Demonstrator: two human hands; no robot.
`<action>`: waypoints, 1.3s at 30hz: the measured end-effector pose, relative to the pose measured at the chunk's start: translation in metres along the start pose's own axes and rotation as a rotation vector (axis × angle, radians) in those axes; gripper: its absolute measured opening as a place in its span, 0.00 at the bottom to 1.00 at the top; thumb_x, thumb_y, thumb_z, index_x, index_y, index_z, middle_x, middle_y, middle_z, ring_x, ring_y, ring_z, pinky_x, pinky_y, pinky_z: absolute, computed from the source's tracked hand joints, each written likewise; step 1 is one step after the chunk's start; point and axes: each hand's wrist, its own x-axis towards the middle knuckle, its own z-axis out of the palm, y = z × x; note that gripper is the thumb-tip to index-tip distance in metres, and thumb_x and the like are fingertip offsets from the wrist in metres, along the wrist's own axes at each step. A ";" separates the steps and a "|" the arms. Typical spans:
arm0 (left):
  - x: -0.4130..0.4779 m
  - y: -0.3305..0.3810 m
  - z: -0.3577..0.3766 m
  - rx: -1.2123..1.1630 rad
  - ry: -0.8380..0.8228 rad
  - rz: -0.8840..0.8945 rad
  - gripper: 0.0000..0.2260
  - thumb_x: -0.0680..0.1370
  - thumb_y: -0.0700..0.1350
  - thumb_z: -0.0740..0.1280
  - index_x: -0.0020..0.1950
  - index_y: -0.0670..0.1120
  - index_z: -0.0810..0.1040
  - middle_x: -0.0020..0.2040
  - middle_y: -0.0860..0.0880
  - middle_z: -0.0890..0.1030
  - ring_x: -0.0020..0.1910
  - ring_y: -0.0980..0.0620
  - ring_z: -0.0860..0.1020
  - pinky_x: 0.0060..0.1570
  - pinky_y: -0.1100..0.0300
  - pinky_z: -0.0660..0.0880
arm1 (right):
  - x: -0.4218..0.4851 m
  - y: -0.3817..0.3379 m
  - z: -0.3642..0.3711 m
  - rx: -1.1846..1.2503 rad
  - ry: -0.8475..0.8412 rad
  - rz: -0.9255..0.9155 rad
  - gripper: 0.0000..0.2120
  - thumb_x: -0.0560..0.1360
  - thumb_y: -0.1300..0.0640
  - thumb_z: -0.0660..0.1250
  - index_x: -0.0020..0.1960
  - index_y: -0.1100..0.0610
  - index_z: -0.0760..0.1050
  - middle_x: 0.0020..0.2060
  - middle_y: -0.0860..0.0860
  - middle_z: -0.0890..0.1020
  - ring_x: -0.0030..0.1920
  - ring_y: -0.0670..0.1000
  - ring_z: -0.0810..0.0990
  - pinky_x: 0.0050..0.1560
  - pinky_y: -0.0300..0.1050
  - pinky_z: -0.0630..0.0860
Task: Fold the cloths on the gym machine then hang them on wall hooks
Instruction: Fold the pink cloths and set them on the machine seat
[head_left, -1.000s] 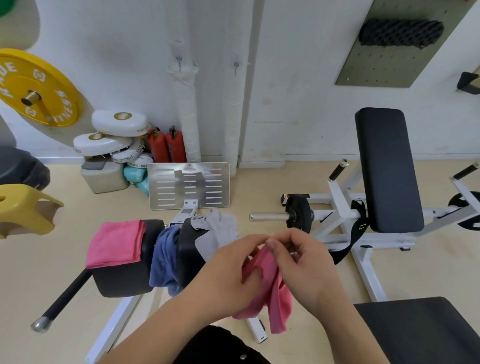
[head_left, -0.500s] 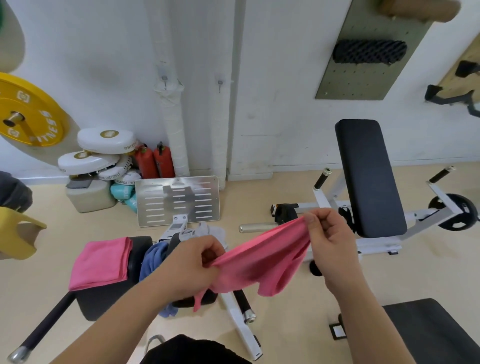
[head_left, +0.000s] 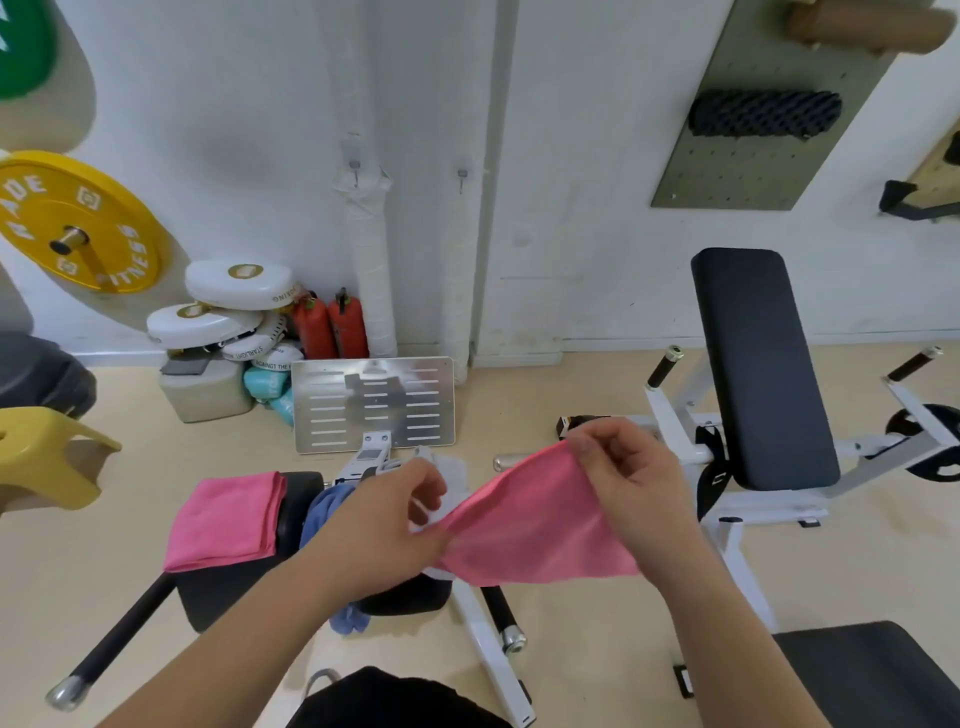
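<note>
I hold a pink cloth (head_left: 530, 525) stretched in the air between both hands. My left hand (head_left: 384, 525) pinches its lower left end and my right hand (head_left: 628, 478) pinches its upper right corner. Below them stands the gym machine with black roller pads (head_left: 296, 514). A folded pink cloth (head_left: 223, 519) lies on the left pad. A blue cloth (head_left: 324, 512) hangs between the pads, and a grey cloth (head_left: 452, 470) lies behind my left hand, partly hidden. Two small wall hooks (head_left: 355, 169) (head_left: 462, 175) stick out of the white wall above.
A silver footplate (head_left: 374, 402) stands upright behind the machine. White pads, red bottles and a beige box (head_left: 205, 389) crowd the wall base at left. A yellow weight plate (head_left: 78, 223) and yellow stool (head_left: 41, 454) are far left. A white bench with a black backrest (head_left: 758, 364) stands at right.
One second ago the pink cloth was bunched between my hands. I have pulled my hands apart, right hand up and to the right, and the cloth is now spread out.
</note>
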 end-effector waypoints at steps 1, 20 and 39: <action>0.001 0.006 0.002 -0.026 0.001 0.039 0.20 0.71 0.56 0.75 0.61 0.61 0.76 0.55 0.65 0.80 0.54 0.66 0.78 0.58 0.62 0.78 | -0.003 -0.007 0.006 -0.021 -0.103 -0.035 0.08 0.79 0.60 0.70 0.46 0.49 0.83 0.41 0.44 0.86 0.45 0.40 0.82 0.48 0.31 0.75; 0.008 0.053 -0.011 -0.498 0.164 0.044 0.05 0.77 0.43 0.74 0.46 0.54 0.88 0.42 0.53 0.88 0.45 0.52 0.86 0.49 0.54 0.84 | -0.032 0.059 0.056 -0.107 -0.555 0.137 0.13 0.78 0.64 0.66 0.54 0.47 0.82 0.50 0.44 0.87 0.53 0.43 0.84 0.59 0.44 0.80; 0.051 -0.022 -0.048 -0.387 0.560 -0.094 0.04 0.77 0.43 0.74 0.45 0.51 0.87 0.41 0.57 0.85 0.40 0.67 0.80 0.44 0.73 0.74 | 0.021 0.042 0.045 -0.623 -0.593 -0.103 0.06 0.79 0.50 0.69 0.54 0.46 0.74 0.40 0.46 0.80 0.41 0.44 0.77 0.43 0.39 0.75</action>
